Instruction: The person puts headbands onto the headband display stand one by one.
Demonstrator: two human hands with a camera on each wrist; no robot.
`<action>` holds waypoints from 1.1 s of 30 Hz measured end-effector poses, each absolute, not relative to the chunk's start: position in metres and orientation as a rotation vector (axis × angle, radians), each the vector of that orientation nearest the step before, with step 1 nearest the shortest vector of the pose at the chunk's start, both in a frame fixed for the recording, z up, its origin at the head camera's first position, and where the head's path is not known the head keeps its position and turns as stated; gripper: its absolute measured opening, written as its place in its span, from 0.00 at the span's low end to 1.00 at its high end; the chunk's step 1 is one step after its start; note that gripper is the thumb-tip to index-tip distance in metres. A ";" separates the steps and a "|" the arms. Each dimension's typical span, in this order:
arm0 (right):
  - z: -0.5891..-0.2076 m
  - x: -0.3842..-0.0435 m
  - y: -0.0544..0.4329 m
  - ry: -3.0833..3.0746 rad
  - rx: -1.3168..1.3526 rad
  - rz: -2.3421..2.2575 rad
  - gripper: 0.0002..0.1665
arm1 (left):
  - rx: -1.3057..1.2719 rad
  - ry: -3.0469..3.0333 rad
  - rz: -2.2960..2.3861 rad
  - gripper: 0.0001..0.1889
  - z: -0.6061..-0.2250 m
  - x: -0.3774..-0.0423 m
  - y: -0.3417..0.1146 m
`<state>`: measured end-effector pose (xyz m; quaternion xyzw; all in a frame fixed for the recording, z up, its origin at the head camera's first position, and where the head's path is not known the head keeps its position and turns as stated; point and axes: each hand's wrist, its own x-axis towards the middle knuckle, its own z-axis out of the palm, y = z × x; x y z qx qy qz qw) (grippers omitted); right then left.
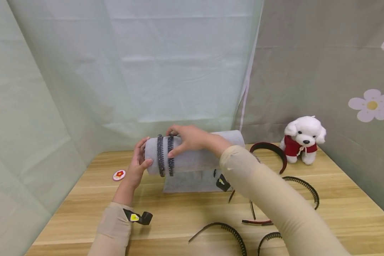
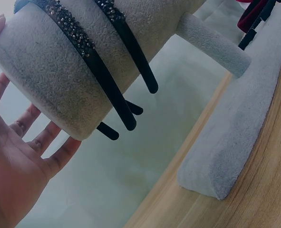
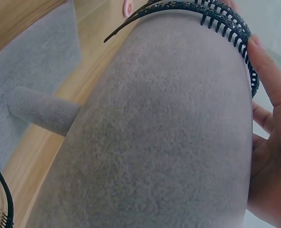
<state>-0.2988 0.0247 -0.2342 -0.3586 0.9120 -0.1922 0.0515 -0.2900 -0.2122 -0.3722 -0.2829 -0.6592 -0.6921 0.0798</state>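
Note:
A grey plush headband display stand (image 1: 198, 156) has a horizontal roll with two dark beaded headbands around its left part. My left hand (image 1: 136, 165) steadies the roll's left end, thumb at the front edge. Its fingers are spread against the end in the left wrist view. The outer headband (image 1: 160, 154) sits near that end. My right hand (image 1: 192, 138) reaches over the roll and pinches the inner headband (image 1: 171, 156), thumb in front and fingers over the top. In the right wrist view, the toothed underside of the headband (image 3: 221, 19) shows beside a fingertip.
Several headbands lie on the wooden table (image 1: 166, 220), among them a dark red one (image 1: 270, 145) and a black toothed one (image 1: 232, 231). A white plush dog (image 1: 305, 138) in a red top sits at the back right. A round flower badge (image 1: 119, 175) lies left.

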 end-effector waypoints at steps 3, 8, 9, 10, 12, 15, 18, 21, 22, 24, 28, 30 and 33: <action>-0.235 -0.299 0.022 2.769 -1.093 -0.596 0.42 | -0.839 -1.982 -2.066 0.34 -0.373 -0.290 -0.213; -0.236 -0.300 0.019 2.772 -1.104 -0.592 0.42 | -0.833 -1.982 -2.065 0.34 -0.373 -0.290 -0.213; -0.236 -0.300 0.018 2.772 -1.112 -0.585 0.43 | -0.832 -1.982 -2.065 0.34 -0.373 -0.290 -0.213; -0.236 -0.300 0.017 2.772 -1.119 -0.577 0.43 | -0.831 -1.983 -2.066 0.34 -0.373 -0.290 -0.213; -0.236 -0.299 0.016 2.772 -1.130 -0.563 0.44 | -0.830 -1.988 -2.062 0.34 -0.373 -0.289 -0.214; -0.236 -0.296 0.015 2.782 -1.149 -0.533 0.46 | -0.830 -1.995 -2.059 0.34 -0.372 -0.289 -0.214; -0.235 -0.294 0.014 2.793 -1.162 -0.506 0.47 | -0.834 -1.994 -2.056 0.33 -0.372 -0.289 -0.214; -0.235 -0.292 0.013 2.802 -1.178 -0.491 0.48 | -0.838 -1.985 -2.058 0.33 -0.372 -0.289 -0.213; -0.234 -0.291 0.014 2.802 -1.185 -0.491 0.48 | -0.840 -1.983 -2.058 0.33 -0.372 -0.289 -0.213; -0.232 -0.288 0.015 2.800 -1.203 -0.503 0.48 | -0.843 -1.977 -2.060 0.33 -0.372 -0.289 -0.213; -0.228 -0.282 0.021 2.788 -1.241 -0.565 0.46 | -0.844 -1.975 -2.069 0.33 -0.372 -0.290 -0.212; -0.225 -0.278 0.025 2.786 -1.250 -0.599 0.45 | -0.843 -1.976 -2.070 0.34 -0.372 -0.290 -0.212; -0.221 -0.271 0.032 2.780 -1.269 -0.642 0.43 | -0.838 -1.976 -2.066 0.34 -0.372 -0.291 -0.212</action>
